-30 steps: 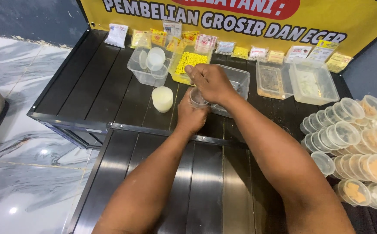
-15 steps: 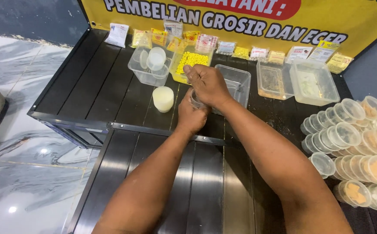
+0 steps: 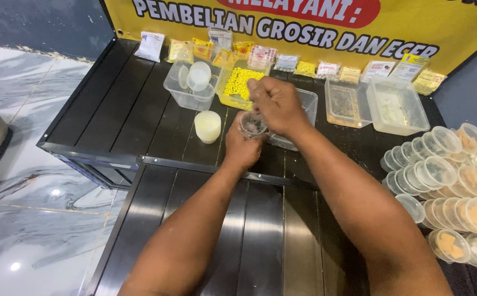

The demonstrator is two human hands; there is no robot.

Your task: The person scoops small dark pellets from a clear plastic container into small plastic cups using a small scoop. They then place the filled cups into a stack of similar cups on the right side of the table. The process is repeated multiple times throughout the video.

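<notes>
Head view: left hand [image 3: 242, 147] wraps a small clear plastic cup [image 3: 253, 125] from below and behind, fingers curled shut around its wall, holding it just above the worktop [image 3: 112, 118] near the middle, in front of the clear tub [image 3: 304, 104]. Right hand [image 3: 278, 105] sits over the cup mouth, fingertips bunched together and pointing down; whether they pinch anything cannot be told. Dark and pale bits visible inside the cup

Handling judgement: cup looks thin-walled, very light, flexes under squeeze, smooth sides likely slippery. Best hold is around the wall low down with a loose wrap, as the left hand has it; hard grip would likely buckle the wall and pop the contents. Keep it upright, no lid on

Nearby: white lidded cup [image 3: 207, 126] just left of the left hand; tub of lids [image 3: 190, 85] behind it; tub of yellow pellets [image 3: 239, 85] beside that; two more clear trays [image 3: 397, 107] toward the right rear edge; stack of filled lidded cups [image 3: 457, 186] off the right edge; sachets [image 3: 151, 46] along the back edge
</notes>
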